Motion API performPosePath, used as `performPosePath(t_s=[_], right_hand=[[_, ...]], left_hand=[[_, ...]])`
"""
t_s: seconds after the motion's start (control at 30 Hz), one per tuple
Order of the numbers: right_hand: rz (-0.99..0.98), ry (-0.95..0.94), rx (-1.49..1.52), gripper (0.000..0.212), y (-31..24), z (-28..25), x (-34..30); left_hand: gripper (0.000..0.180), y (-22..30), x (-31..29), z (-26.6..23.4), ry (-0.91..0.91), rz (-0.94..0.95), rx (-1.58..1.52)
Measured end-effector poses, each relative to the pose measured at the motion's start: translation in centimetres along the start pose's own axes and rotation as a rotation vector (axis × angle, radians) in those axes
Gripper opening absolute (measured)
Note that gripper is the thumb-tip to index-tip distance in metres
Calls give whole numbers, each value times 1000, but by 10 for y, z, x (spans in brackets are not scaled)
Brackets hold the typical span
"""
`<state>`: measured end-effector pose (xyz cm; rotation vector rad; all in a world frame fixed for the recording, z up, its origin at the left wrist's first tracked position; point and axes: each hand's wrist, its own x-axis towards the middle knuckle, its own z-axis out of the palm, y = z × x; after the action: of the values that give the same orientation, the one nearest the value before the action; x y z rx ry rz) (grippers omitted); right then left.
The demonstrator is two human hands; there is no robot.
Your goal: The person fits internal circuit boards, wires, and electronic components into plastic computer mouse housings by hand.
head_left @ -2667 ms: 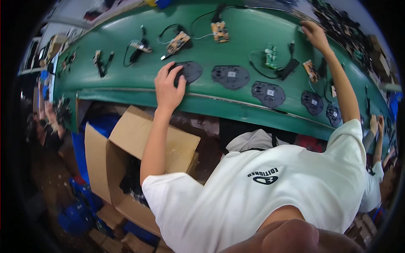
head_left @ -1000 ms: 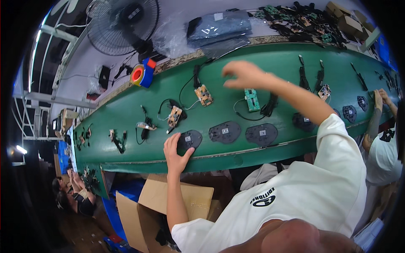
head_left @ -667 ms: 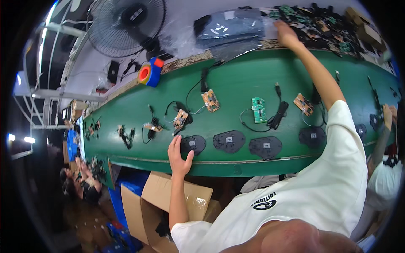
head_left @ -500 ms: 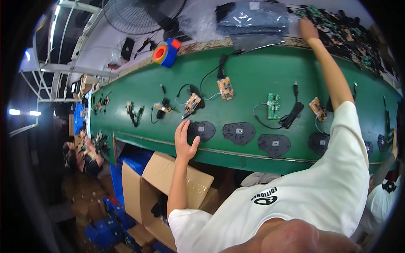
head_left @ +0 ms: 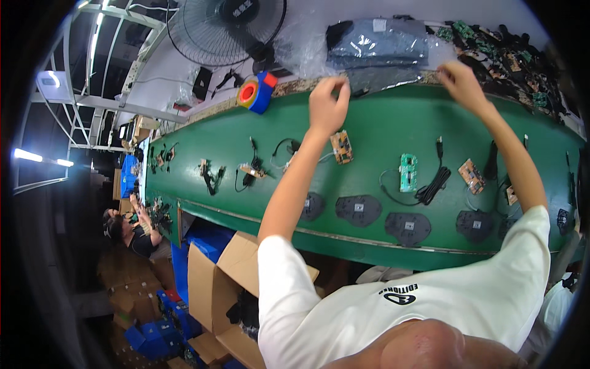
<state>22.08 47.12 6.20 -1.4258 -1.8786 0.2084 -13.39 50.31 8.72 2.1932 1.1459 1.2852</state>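
In the head view, the left grip (head_left: 329, 106) is partly curled with a gap between thumb and fingers, over the far side of the green surface (head_left: 381, 126), a tan circuit board (head_left: 342, 147) just nearer the wearer than it. The right grip (head_left: 462, 86) is half bent near a heap of circuit boards and cables (head_left: 491, 49) beyond it; whether either has hold of anything I cannot tell. Between the two grips and farther off lies a grey plastic bag (head_left: 381, 49).
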Motion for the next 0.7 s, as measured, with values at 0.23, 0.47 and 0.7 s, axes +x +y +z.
performPosePath(t_s=[0.23, 0.47, 0.7], right_hand=[[154, -212, 210, 14, -102, -96, -113], [586, -98, 426, 8, -104, -141, -177], [454, -104, 438, 10, -159, -137, -185]], left_hand=[[51, -99, 148, 91, 238, -738, 473], [51, -150, 163, 70, 107, -578, 403], [42, -131, 153, 75, -13, -384, 587]])
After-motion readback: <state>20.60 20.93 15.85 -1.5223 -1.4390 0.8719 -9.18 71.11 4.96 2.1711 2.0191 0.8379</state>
